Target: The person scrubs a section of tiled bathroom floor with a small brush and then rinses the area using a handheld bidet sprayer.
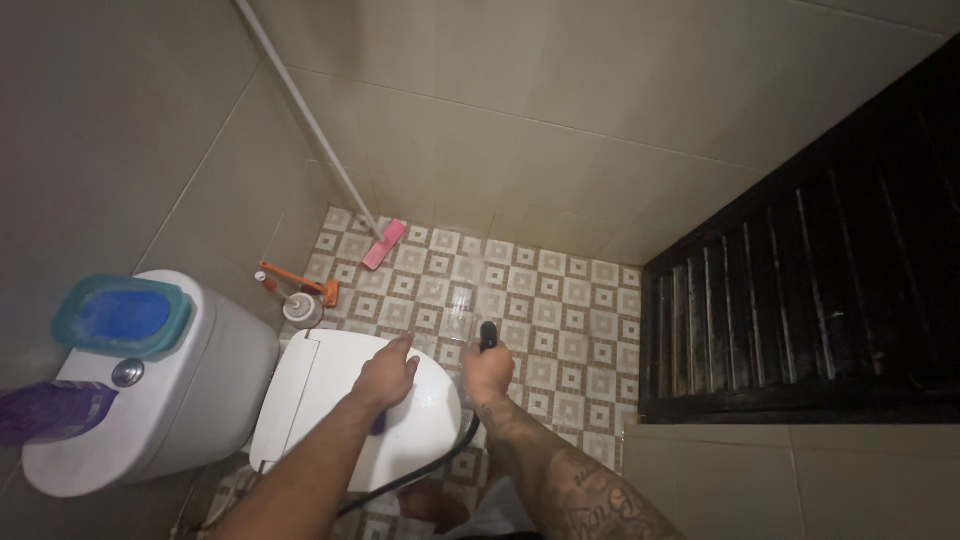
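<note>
Landmark: toilet lid (330, 400), white and shut; every place below is told from it.
Left hand (388, 375): flat on the lid's front part, fingers spread and released; something purple shows under the palm, too hidden to name.
Right hand (488, 372): just right of the lid's front edge, fingers clenched round the sprayer (489, 334), its black nozzle aimed away from the lid at the floor (560, 320).
Hose (420, 470): dark, curving from the sprayer under the lid's near edge.
Tank (180, 400): left of the lid, carrying a blue tub (122, 315) and a purple pouch (50, 410).
Brush (300, 290): beyond the lid, by the wall.
Risk, slip: the floor looks wet beyond the lid; a shifted foot could slide.
Risk, splash: spray striking the lid's curve would likely bounce onto arms and tank.
Risk, snag: a pulled hose could catch on the lid's edge and jerk the sprayer off aim.
</note>
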